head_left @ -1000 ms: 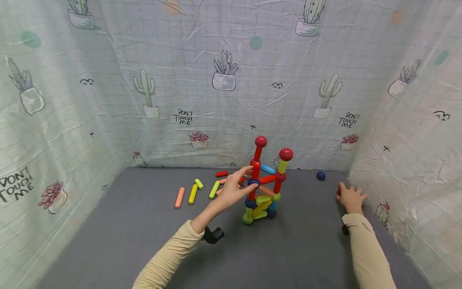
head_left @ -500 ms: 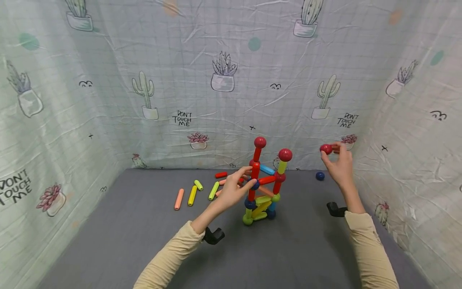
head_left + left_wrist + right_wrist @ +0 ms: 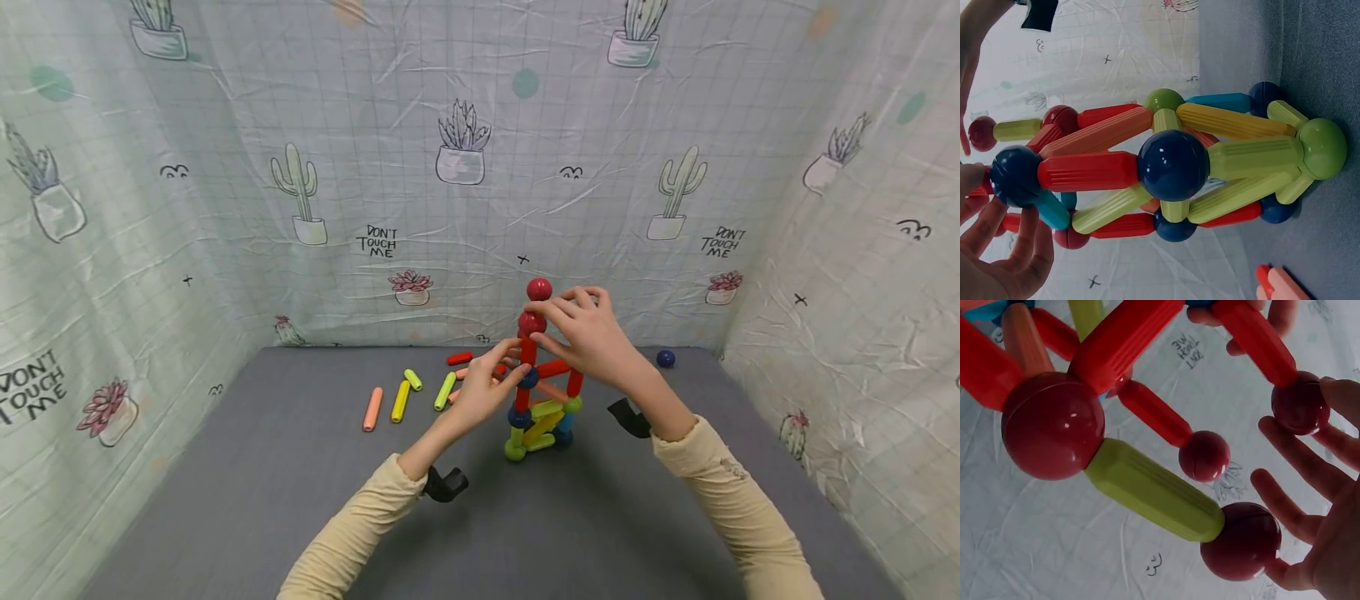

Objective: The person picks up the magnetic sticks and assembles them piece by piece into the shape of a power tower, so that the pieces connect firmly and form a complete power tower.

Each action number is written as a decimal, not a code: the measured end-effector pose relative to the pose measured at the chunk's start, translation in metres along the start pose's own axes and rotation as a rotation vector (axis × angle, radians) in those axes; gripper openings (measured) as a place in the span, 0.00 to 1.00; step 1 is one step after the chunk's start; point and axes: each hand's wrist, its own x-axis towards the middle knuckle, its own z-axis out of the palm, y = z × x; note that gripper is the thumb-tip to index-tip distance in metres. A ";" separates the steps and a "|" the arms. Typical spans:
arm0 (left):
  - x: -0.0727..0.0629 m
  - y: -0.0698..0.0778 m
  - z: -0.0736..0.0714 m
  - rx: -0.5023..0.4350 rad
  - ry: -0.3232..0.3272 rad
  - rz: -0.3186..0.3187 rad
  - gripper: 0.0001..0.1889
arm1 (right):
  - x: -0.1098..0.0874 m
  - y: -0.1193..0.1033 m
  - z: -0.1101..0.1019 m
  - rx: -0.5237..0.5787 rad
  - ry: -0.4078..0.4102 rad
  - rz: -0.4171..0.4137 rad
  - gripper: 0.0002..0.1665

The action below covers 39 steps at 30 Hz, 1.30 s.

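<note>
A tower of magnetic building sticks and balls [image 3: 545, 433] stands on the grey table. My left hand [image 3: 483, 392] holds it at a front blue ball [image 3: 1016, 175], thumb and fingers on either side. Above that ball rises a short red stick [image 3: 1257, 340]. My right hand [image 3: 596, 337] pinches a red ball [image 3: 1300, 403] between thumb and finger, right at that stick's upper end. Two further posts end in red balls: one on a red stick [image 3: 1155, 412], another on a lime stick [image 3: 1155, 489], beside my right fingers. In the head view, the right hand hides the lime post.
Loose sticks lie left of the tower: an orange stick [image 3: 372, 409], a yellow stick [image 3: 401, 402], lime sticks [image 3: 445, 392] and a red stick [image 3: 460, 358]. A loose blue ball [image 3: 665, 358] sits at the back right. Cactus-print curtain [image 3: 465, 233] surrounds the table.
My right hand picked up the red ball from the table's right side, lifted it and carried it left to the top of the front red stick. The left hand kept its place.
</note>
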 end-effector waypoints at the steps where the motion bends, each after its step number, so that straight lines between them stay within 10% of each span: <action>1: 0.000 0.000 0.000 -0.001 -0.002 -0.001 0.20 | -0.002 0.001 0.002 0.006 0.021 0.001 0.27; 10: -0.005 -0.010 -0.014 -0.036 -0.005 0.014 0.17 | -0.043 0.028 0.013 0.433 0.480 0.363 0.23; 20: -0.045 -0.085 -0.076 0.289 0.054 -0.154 0.10 | -0.078 0.019 0.050 0.725 0.078 0.620 0.26; 28: -0.082 -0.145 -0.115 0.774 -0.010 -0.252 0.13 | -0.080 0.020 0.066 0.686 0.133 0.604 0.18; 39: -0.103 -0.167 -0.130 0.994 -0.176 -0.276 0.14 | -0.078 0.021 0.067 0.650 0.134 0.569 0.17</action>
